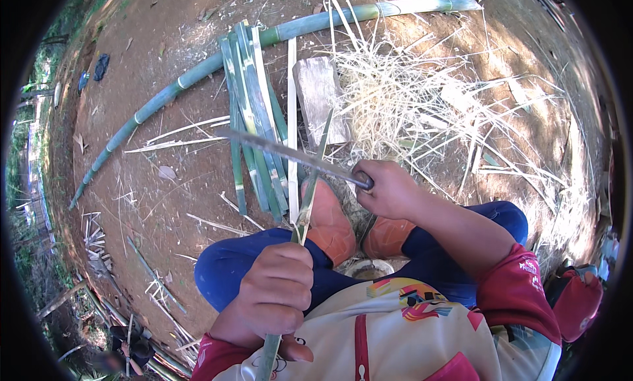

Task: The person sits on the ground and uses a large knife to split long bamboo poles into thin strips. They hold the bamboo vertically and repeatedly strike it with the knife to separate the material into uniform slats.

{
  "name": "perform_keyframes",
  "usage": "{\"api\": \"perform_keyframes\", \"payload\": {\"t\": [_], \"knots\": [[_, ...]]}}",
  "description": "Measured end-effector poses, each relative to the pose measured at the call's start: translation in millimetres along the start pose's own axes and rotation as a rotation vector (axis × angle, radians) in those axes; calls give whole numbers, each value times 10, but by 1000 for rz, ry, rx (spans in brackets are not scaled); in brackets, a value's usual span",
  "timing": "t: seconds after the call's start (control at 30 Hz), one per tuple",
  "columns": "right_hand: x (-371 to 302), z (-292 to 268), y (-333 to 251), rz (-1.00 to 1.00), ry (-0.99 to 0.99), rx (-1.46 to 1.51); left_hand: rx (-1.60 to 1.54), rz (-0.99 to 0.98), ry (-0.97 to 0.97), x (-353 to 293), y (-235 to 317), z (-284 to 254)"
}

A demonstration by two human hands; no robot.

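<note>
My left hand [277, 292] is closed around a green bamboo strip [269, 358], low in front of my body. The strip runs up and away from the fist, and pale split wood shows just above my fingers. My right hand [389, 190] grips the handle of a long knife [290, 155]. Its blade points left and crosses the bamboo strip; whether the two touch I cannot tell. Beyond the blade lie several split green bamboo pieces [254, 117], side by side, with a pale strip [293, 130] to their right.
A long green bamboo pole [198, 71] arcs across the far ground. A grey wooden block [318, 91] lies beside a heap of pale shavings [389, 94]. My orange boots [328, 222] stand close below the blade. At the right is a red bag [577, 302].
</note>
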State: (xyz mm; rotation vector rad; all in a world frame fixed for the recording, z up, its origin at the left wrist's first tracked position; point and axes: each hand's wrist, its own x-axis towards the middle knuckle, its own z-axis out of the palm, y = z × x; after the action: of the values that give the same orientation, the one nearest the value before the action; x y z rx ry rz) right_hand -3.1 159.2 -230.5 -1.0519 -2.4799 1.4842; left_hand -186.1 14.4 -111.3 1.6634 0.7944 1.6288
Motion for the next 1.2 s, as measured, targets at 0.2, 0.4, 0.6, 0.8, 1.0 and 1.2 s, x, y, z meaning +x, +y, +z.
{"api": "perform_keyframes", "payload": {"t": [0.2, 0.4, 0.6, 0.8, 1.0, 1.2], "knots": [[340, 185, 468, 163, 82, -19, 6, 34, -10, 41, -23, 3], [231, 113, 328, 78, 9, -15, 2, -10, -34, 14, -2, -47], [458, 181, 618, 211, 49, -60, 15, -27, 2, 71, 13, -3], [463, 223, 755, 64, 69, -11, 1, -6, -15, 46, -2, -45], [812, 188, 1060, 250, 24, -148, -9, -36, -72, 134, 14, -52], [663, 154, 921, 153, -14, -83, -32, -38, -82, 79, 21, -76]]}}
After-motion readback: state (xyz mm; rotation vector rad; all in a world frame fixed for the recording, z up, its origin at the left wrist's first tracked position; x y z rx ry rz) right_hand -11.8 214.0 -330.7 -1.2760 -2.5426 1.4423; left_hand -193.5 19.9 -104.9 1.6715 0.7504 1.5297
